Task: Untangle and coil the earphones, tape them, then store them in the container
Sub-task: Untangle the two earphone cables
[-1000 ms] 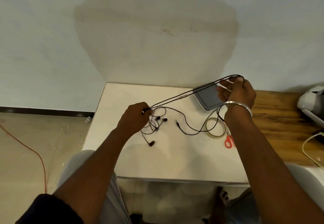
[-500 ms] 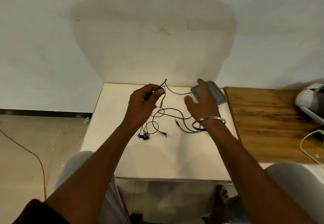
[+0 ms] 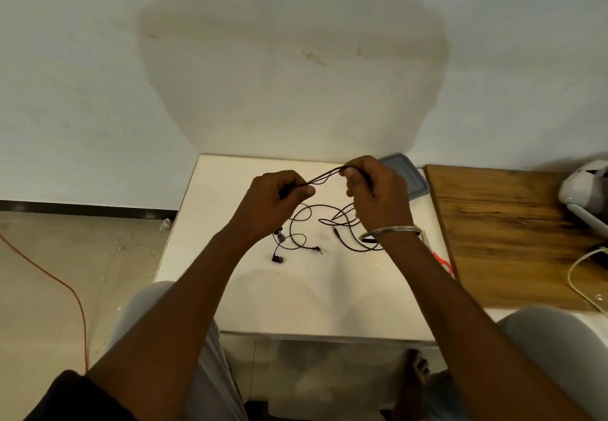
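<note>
While the left hand (image 3: 278, 198) pinches the black earphones (image 3: 325, 177) at frame centre, I see the right hand (image 3: 378, 200) curled round the same strands. Slack loops lie on the white tabletop (image 3: 329, 295) below; the grey container (image 3: 406, 173) sits just behind.

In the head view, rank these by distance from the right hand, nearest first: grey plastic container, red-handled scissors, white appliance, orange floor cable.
1. Grey plastic container: just behind the right hand.
2. Red-handled scissors: right of the wrist.
3. White appliance: far right, by the wooden top.
4. Orange floor cable: far left.
</note>
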